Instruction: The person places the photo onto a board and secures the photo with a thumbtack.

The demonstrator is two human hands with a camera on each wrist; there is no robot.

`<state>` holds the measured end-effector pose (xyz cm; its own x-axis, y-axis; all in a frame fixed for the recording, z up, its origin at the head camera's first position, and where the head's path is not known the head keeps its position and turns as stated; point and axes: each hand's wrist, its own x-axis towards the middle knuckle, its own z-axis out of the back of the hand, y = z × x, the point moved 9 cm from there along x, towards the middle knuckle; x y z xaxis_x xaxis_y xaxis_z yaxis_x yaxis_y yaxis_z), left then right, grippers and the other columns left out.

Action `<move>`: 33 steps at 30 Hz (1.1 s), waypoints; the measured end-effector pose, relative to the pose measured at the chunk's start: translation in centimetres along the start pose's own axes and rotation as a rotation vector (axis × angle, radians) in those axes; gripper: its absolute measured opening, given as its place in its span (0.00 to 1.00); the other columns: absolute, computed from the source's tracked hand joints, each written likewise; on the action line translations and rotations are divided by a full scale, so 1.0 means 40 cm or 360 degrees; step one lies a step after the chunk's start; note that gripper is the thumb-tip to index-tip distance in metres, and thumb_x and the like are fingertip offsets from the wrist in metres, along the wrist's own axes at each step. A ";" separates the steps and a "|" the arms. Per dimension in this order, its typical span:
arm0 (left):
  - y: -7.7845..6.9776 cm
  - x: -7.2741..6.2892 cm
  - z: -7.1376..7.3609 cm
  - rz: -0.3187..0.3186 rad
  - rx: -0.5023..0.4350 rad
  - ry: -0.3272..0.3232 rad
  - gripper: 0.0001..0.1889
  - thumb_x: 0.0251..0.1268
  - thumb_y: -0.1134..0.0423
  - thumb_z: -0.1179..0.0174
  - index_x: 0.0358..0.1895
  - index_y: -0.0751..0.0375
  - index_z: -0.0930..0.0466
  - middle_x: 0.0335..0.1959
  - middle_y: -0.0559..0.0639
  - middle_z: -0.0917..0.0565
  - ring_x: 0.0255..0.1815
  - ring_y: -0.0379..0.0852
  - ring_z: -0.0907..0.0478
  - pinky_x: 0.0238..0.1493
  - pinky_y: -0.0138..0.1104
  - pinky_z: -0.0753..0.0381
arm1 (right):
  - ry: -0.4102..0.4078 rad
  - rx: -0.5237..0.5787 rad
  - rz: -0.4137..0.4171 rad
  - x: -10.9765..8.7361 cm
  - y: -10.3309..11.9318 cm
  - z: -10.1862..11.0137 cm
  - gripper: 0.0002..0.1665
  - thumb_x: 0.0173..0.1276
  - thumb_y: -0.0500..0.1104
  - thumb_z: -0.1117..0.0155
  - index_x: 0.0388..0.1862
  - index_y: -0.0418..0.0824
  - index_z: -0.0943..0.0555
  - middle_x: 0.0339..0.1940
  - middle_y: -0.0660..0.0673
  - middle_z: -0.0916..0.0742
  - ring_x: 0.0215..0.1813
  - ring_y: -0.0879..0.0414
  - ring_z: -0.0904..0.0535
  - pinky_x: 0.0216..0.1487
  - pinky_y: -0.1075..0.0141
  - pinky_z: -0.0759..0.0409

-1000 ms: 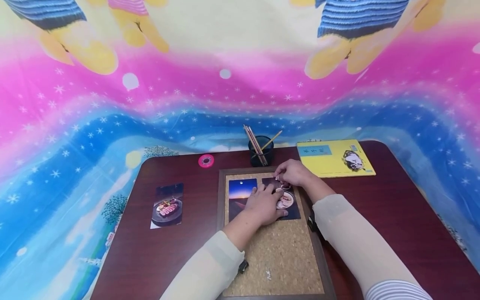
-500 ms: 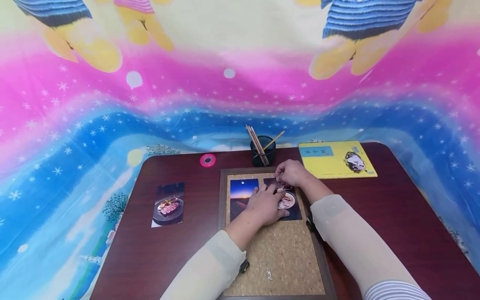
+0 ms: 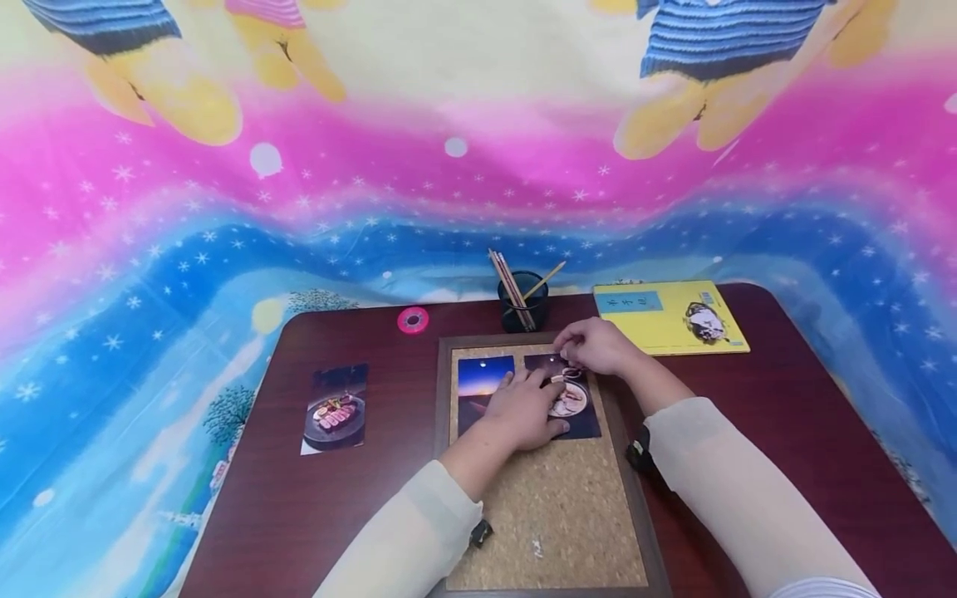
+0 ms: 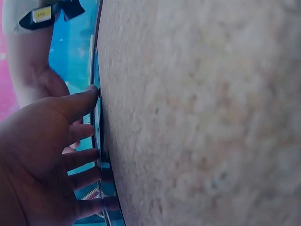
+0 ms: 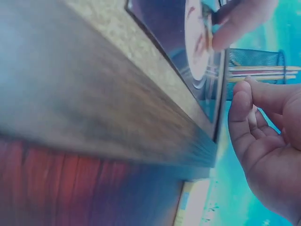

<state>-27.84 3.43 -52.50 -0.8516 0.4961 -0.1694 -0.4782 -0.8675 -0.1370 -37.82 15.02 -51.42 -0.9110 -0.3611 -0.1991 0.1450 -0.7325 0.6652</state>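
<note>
My left hand (image 3: 521, 411) rests over two photos on the framed cork board (image 3: 557, 507), its straight fingers spread. Partly under it lie a sunset photo (image 3: 484, 378) and a food photo (image 3: 586, 419) showing a bowl. In the left wrist view the fingers (image 4: 84, 157) reach along the photos' edge. My right hand (image 3: 598, 345) is at the top of the food photo, thumb and index fingertips together. In the right wrist view that hand (image 5: 273, 141) has its other fingers curled in; I cannot tell whether something small is between the fingertips. A small whitish spot shows beside them.
Another food photo (image 3: 334, 411) lies on the table (image 3: 299, 515) at left. Behind the board stand a pink tape roll (image 3: 413, 320) and a mesh cup (image 3: 523, 316) with pencils. A yellow book (image 3: 665, 320) lies at back right. Small clear bits (image 3: 537, 547) sit low on the cork.
My right hand has shifted slightly right along the photo's top edge, and the right forearm has swung outward. The left hand stays over the photos, its thumb drawn slightly left.
</note>
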 end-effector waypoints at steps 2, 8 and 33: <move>0.001 -0.003 0.005 -0.0010 -0.0002 -0.0017 0.35 0.70 0.34 0.40 0.77 0.38 0.30 0.79 0.46 0.34 0.80 0.55 0.40 0.79 0.55 0.43 | -0.0025 -0.0013 0.0026 -0.016 0.007 0.012 0.12 0.73 0.39 0.39 0.50 0.43 0.12 0.32 0.47 0.11 0.32 0.53 0.18 0.35 0.59 0.20; 0.009 -0.012 0.000 -0.0009 -0.0029 -0.0008 0.34 0.70 0.35 0.39 0.77 0.37 0.30 0.80 0.46 0.35 0.81 0.53 0.40 0.79 0.57 0.45 | -0.0052 -0.0082 0.0071 -0.064 0.005 0.028 0.14 0.74 0.41 0.36 0.54 0.39 0.13 0.35 0.48 0.12 0.34 0.54 0.18 0.37 0.59 0.19; 0.124 -0.127 0.060 -0.0063 -0.0253 -0.0269 0.27 0.73 0.45 0.38 0.72 0.46 0.23 0.76 0.50 0.29 0.79 0.51 0.36 0.79 0.58 0.44 | -0.0252 -0.0117 -0.0070 -0.253 -0.174 0.113 0.17 0.74 0.46 0.31 0.56 0.39 0.15 0.43 0.45 0.13 0.43 0.50 0.20 0.43 0.57 0.20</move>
<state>-26.42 -3.47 -49.98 -0.8630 0.5052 0.0030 -0.4835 -0.8243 -0.2944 -31.35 26.38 -50.75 -0.9657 -0.2367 -0.1069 0.1264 -0.7879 0.6027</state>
